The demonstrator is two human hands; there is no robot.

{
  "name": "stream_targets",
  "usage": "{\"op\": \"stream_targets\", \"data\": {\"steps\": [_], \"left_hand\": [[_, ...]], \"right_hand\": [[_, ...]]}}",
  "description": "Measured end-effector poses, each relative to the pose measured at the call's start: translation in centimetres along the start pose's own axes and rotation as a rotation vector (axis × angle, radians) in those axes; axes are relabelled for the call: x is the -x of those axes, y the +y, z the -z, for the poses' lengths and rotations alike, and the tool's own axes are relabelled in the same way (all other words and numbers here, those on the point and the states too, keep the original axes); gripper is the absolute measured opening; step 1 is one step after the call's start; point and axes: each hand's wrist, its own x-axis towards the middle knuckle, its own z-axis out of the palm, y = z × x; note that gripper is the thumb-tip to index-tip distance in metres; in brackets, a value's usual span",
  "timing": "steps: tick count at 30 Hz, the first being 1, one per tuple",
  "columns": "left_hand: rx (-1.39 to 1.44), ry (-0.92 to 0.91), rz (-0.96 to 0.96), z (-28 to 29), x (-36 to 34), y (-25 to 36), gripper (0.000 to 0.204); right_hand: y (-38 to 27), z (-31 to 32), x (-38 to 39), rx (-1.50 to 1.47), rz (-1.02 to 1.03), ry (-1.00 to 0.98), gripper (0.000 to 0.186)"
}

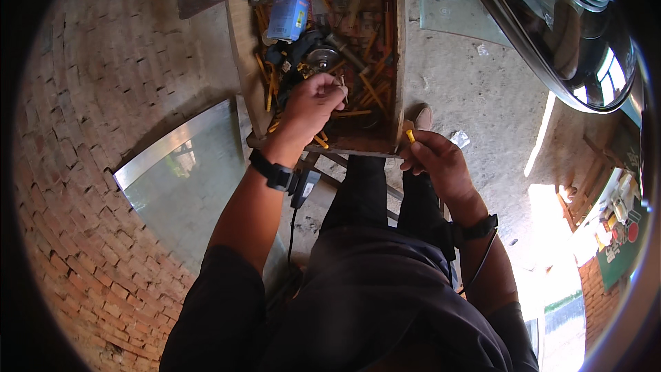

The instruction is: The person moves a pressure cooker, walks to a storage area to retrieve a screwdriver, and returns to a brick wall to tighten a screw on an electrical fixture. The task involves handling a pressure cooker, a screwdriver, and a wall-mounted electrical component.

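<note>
A cluttered wooden drawer (400,48) stands beside brickwork (76,234), a blue box (288,17) toward its far left corner. Over its near half, the left hand (320,103) pinches a thin metal piece (344,89); just outside the near right corner, the right hand (441,160) grips a yellow plug (410,136). A glass pane (189,165) flanks the near left corner; grey floor (468,89) gives moving room beyond the right edge

Dark short-sleeved shirt (375,303), black trousers (359,193), wrist straps (273,172) (thin black cables (292,231))

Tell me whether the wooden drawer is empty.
The wooden drawer is not empty: between its walls lie a blue box, a round metal piece and scattered yellow pieces, with the left hand over it.
</note>
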Motion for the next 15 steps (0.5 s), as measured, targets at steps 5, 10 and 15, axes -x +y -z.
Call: {"op": "stream_targets", "data": {"steps": [5, 10, 15], "left_hand": [[0.53, -0.19, 0.143, 0.7, 2.8, 0.2, 0.006], [0.581, -0.274, 0.113, -1.1, 4.0, -0.2, 0.015], [0.471, -0.213, 0.024, -2.4, 5.0, -0.4, 0.031]], "right_hand": [[-0.6, -1.4, -0.8, -0.009, 0.042, -0.097, 0.027], [-1.6, -3.6, -1.4, -0.178, 0.037, -0.115, 0.025], [-1.4, -4.4, -2.1, -0.145, 0.006, -0.062, 0.028]]}}
